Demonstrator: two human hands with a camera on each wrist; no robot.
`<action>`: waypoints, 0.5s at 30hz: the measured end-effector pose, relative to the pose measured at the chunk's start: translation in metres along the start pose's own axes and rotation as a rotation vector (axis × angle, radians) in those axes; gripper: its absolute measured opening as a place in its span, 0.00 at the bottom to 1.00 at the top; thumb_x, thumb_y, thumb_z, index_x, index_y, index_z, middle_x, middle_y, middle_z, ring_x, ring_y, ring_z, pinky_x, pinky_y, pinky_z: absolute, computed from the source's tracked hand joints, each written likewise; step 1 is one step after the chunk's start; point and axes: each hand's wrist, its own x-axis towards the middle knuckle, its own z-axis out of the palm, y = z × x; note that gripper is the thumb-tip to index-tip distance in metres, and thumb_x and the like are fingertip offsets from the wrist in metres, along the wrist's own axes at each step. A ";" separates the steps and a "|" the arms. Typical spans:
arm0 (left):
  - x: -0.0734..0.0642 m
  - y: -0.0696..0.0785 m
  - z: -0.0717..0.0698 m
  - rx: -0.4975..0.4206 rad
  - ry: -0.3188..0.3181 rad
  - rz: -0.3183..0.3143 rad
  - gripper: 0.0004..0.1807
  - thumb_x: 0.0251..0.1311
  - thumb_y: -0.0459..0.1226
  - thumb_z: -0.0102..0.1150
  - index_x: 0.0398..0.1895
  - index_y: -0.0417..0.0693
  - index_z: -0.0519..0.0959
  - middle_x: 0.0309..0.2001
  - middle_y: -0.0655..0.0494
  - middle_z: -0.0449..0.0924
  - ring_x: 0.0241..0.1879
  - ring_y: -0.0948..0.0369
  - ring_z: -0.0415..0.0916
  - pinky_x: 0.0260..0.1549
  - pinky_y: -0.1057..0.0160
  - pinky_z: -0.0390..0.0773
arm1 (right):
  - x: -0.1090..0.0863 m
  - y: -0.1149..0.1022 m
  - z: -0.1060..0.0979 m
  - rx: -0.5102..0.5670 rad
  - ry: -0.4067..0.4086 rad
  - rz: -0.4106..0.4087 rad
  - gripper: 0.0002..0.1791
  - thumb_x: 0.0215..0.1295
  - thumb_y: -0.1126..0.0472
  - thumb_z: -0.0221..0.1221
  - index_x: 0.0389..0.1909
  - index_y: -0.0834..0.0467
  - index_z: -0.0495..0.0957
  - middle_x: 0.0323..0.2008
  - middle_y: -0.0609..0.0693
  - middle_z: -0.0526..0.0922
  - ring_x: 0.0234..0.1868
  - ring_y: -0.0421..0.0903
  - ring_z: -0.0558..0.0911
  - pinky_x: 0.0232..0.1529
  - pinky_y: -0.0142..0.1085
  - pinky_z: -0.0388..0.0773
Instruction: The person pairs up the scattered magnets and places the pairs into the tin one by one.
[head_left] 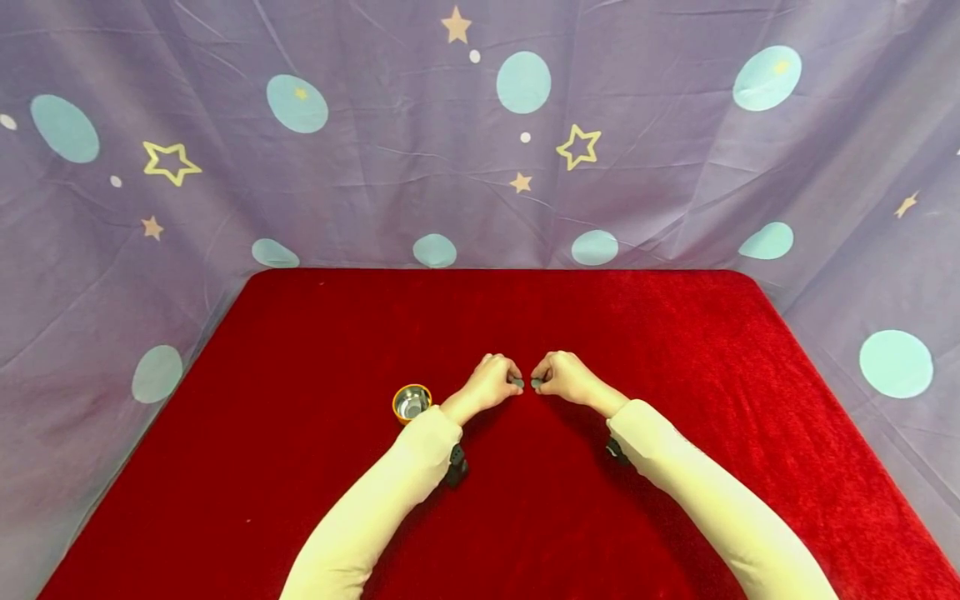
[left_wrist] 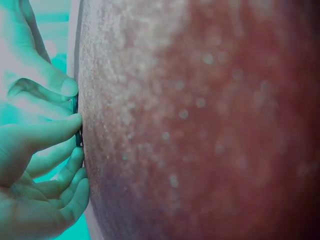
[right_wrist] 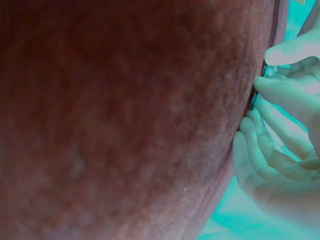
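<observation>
Near the middle of the red cloth, my left hand (head_left: 491, 382) pinches a small flat grey disc (head_left: 517, 383) between thumb and fingers. Facing it, my right hand (head_left: 567, 379) pinches a similar grey disc (head_left: 536, 383). A narrow gap of red cloth separates the two discs in the head view. From the left wrist, the left hand's disc (left_wrist: 78, 138) shows edge-on, close against the cloth. The right wrist view shows the right hand's thin disc (right_wrist: 254, 101) close to the cloth too, partly covered by fingers.
A small metal bowl (head_left: 403, 392) with an orange rim stands left of the left hand, its near side overlapped by the pale left sleeve (head_left: 408, 467). Red cloth (head_left: 675, 325) covers the table. Behind hangs a purple curtain (head_left: 390, 167) with stars and dots.
</observation>
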 end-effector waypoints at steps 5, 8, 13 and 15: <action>0.002 0.001 0.002 0.010 -0.013 -0.007 0.09 0.47 0.34 0.64 0.33 0.40 0.81 0.30 0.51 0.74 0.35 0.57 0.67 0.36 0.64 0.67 | 0.001 0.000 0.001 -0.012 0.000 -0.003 0.08 0.42 0.70 0.64 0.28 0.65 0.82 0.28 0.52 0.80 0.28 0.44 0.78 0.29 0.30 0.76; 0.003 0.002 0.003 0.015 -0.018 -0.006 0.09 0.47 0.34 0.64 0.33 0.40 0.81 0.30 0.51 0.75 0.35 0.57 0.67 0.37 0.64 0.67 | 0.001 0.000 0.002 -0.020 0.001 -0.011 0.08 0.41 0.70 0.65 0.27 0.64 0.82 0.27 0.52 0.80 0.28 0.44 0.78 0.29 0.30 0.76; 0.003 0.003 0.005 0.029 -0.012 0.004 0.09 0.47 0.34 0.64 0.32 0.40 0.81 0.29 0.51 0.75 0.35 0.57 0.67 0.38 0.63 0.67 | 0.002 -0.001 0.004 -0.026 -0.006 -0.001 0.08 0.42 0.70 0.65 0.27 0.64 0.82 0.27 0.52 0.80 0.28 0.44 0.78 0.29 0.30 0.76; 0.003 0.003 0.006 0.031 -0.011 0.002 0.08 0.47 0.34 0.64 0.32 0.41 0.81 0.30 0.52 0.75 0.35 0.57 0.67 0.38 0.63 0.67 | 0.002 -0.001 0.004 -0.021 -0.008 0.010 0.08 0.42 0.70 0.65 0.28 0.64 0.82 0.28 0.52 0.80 0.28 0.44 0.78 0.29 0.30 0.76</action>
